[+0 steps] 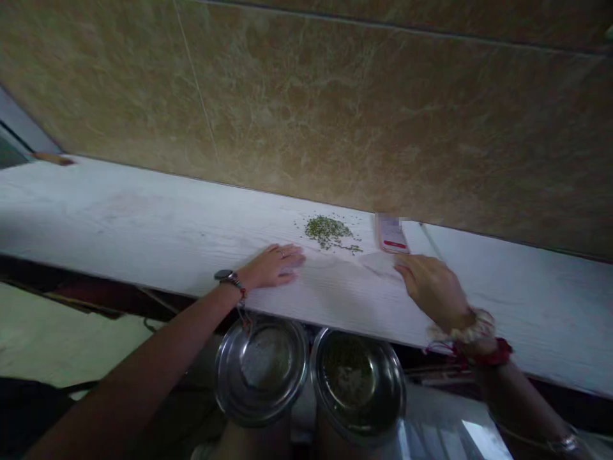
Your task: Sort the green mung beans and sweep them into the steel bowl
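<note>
A loose pile of small green grains or beans [328,230] lies on the white board [143,217], with some scattered around it. My left hand [272,265] rests flat on the board to the near left of the pile, fingers stretched out and holding nothing. On the near right, my right hand [431,287] pinches a pale, thin, flat piece [379,263], whose tip points at the pile. Its exact kind cannot be made out against the white surface. Below the board's front edge, a metal bowl [223,377] stands left of a second metal bowl [400,390] with dark green contents.
A phone [393,233] with a lit screen lies at the back of the board, just beyond my right hand. Behind the board rises a brown marbled tile wall [311,108]. A small brown object [53,158] sits at the far left end.
</note>
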`<state>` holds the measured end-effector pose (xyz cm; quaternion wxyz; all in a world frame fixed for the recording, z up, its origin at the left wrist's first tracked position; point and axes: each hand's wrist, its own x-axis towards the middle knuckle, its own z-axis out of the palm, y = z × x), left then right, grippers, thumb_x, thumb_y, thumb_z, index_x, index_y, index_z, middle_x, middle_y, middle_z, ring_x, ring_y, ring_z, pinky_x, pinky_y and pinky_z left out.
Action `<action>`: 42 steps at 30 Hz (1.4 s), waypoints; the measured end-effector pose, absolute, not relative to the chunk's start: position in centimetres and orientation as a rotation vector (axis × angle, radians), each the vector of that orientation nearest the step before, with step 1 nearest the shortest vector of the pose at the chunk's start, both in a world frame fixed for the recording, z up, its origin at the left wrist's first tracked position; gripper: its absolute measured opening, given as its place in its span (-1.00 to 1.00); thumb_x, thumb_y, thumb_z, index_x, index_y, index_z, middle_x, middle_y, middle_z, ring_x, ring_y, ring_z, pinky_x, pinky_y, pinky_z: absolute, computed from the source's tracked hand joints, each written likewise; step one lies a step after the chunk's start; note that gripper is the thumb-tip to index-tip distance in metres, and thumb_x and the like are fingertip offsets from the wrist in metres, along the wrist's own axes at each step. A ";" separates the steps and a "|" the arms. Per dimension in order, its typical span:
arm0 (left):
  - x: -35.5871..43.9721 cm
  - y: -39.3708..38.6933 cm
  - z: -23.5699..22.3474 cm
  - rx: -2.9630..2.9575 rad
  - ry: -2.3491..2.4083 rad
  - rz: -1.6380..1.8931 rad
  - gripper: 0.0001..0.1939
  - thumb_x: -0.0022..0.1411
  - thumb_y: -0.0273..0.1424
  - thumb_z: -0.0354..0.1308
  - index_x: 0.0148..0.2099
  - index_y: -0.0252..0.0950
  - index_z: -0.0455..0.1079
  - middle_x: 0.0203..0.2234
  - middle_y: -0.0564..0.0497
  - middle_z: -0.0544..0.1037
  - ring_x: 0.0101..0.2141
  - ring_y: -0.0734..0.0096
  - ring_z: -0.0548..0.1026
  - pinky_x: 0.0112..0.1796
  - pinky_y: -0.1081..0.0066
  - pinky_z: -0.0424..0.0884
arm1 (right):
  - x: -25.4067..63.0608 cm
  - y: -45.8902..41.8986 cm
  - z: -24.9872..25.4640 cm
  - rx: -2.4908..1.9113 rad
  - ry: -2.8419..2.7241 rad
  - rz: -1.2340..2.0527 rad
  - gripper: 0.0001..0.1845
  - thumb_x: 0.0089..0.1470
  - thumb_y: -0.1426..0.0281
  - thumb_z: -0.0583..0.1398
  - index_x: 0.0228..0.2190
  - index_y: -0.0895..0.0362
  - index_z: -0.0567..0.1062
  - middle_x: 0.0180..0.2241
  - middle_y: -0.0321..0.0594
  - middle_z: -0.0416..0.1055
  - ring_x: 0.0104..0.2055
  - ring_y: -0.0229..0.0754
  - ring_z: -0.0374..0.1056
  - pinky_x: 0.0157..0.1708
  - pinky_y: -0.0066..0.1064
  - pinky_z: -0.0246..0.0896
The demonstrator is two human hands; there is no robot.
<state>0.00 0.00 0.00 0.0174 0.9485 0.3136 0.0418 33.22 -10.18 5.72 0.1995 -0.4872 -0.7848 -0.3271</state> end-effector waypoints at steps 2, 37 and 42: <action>-0.1 0.1 -0.2 2.946 0.962 0.164 -0.53 0.34 -0.24 -0.02 0.25 -0.23 0.16 0.27 -0.09 0.18 0.23 0.25 0.16 0.14 0.25 0.06 | 33.3 -8.9 5.5 -1.507 -2.166 -0.879 -0.73 0.18 0.46 0.03 -0.29 0.19 0.53 -0.45 -0.13 0.53 -0.41 -0.13 0.38 -0.35 -0.36 0.17; -0.3 0.4 -0.9 2.922 1.002 0.233 -0.54 0.33 -0.21 -0.02 0.23 -0.19 0.20 0.26 -0.04 0.22 0.21 0.29 0.20 0.15 0.26 0.07 | 31.0 -5.8 6.1 -1.788 -2.357 -0.562 -0.73 0.15 0.50 0.04 -0.24 0.15 0.53 -0.34 -0.11 0.57 -0.30 -0.13 0.45 -0.30 -0.38 0.21; -0.3 0.5 -1.1 2.913 1.009 0.245 -0.54 0.33 -0.20 -0.02 0.23 -0.18 0.20 0.26 -0.04 0.21 0.21 0.28 0.20 0.15 0.25 0.06 | 31.7 -6.9 5.8 -1.673 -2.377 -0.609 -0.76 0.14 0.49 0.07 -0.28 0.16 0.54 -0.34 -0.11 0.58 -0.30 -0.12 0.46 -0.27 -0.37 0.24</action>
